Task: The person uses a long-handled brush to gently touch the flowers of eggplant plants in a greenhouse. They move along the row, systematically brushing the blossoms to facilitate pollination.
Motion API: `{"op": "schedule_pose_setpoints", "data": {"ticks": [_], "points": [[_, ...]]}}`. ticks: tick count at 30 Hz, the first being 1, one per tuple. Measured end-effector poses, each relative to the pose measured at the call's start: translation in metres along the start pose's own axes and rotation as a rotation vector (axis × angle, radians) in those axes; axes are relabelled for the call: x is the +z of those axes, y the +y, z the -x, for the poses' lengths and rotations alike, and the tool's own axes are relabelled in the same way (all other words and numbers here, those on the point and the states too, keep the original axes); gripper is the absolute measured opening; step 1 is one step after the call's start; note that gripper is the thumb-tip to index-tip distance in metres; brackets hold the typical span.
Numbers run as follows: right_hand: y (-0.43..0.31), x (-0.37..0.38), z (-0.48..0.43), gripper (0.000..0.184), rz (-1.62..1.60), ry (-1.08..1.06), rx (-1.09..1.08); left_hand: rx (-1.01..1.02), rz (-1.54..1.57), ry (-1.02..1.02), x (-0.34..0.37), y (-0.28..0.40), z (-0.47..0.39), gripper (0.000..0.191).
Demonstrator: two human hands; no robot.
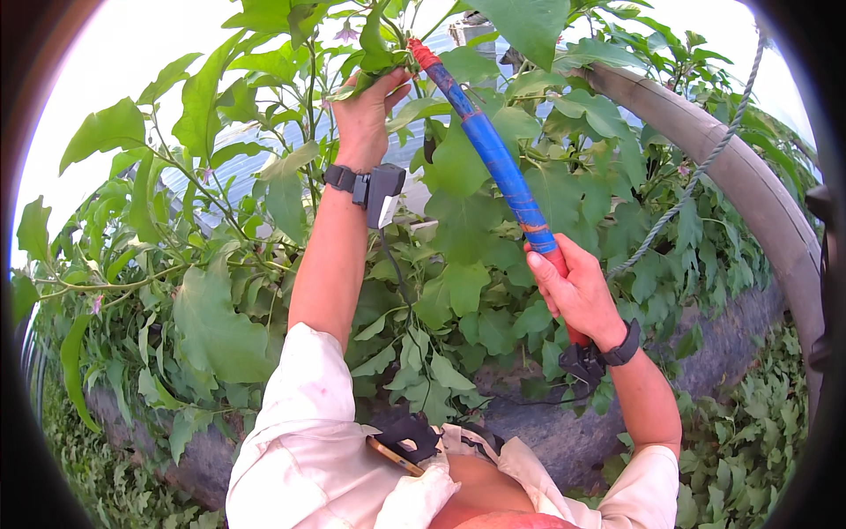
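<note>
My right hand (pixel 572 284) grips the red handle of a long rod (pixel 496 159) wrapped in blue and red tape. The rod slants up and left, and its red-wrapped tip is beside the fingers of my left hand (pixel 367 109). Raised among the upper leaves, that hand closes around a leafy eggplant shoot (pixel 377 59); leaves partly hide the fingertips. A pale purple eggplant flower (pixel 346 32) hangs just above and left of it. Broad green eggplant leaves (pixel 462 218) fill the space behind the rod.
A thick curved pole (pixel 720 142) arches down the right side, with a grey rope (pixel 700 175) crossing it. Dark sheeting (pixel 548 436) covers the raised bed below the plants. From the device on my left wrist (pixel 384 195), a black cable (pixel 400 278) hangs among the leaves.
</note>
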State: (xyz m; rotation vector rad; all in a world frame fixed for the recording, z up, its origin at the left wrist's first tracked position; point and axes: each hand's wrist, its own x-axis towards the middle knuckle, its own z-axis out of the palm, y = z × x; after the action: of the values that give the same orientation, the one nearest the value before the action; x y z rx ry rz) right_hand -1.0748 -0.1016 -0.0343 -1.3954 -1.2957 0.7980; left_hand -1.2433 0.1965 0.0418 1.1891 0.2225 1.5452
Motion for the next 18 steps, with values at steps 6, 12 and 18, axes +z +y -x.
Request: {"op": "schedule_pose_setpoints", "data": {"ticks": [6, 12, 18], "points": [[-0.003, -0.003, -0.009, 0.028, -0.010, -0.023, 0.050, 0.013, -0.068, -0.011, -0.005, -0.006, 0.003, 0.021], [-0.004, 0.002, -0.005, 0.028, -0.024, 0.008, 0.023, 0.049, -0.094, -0.001, -0.004, -0.007, 0.003, 0.024], [-0.002, -0.002, -0.013, 0.033, -0.121, 0.011, 0.113, 0.100, -0.151, 0.000, -0.001, -0.011, 0.004, 0.023]]}}
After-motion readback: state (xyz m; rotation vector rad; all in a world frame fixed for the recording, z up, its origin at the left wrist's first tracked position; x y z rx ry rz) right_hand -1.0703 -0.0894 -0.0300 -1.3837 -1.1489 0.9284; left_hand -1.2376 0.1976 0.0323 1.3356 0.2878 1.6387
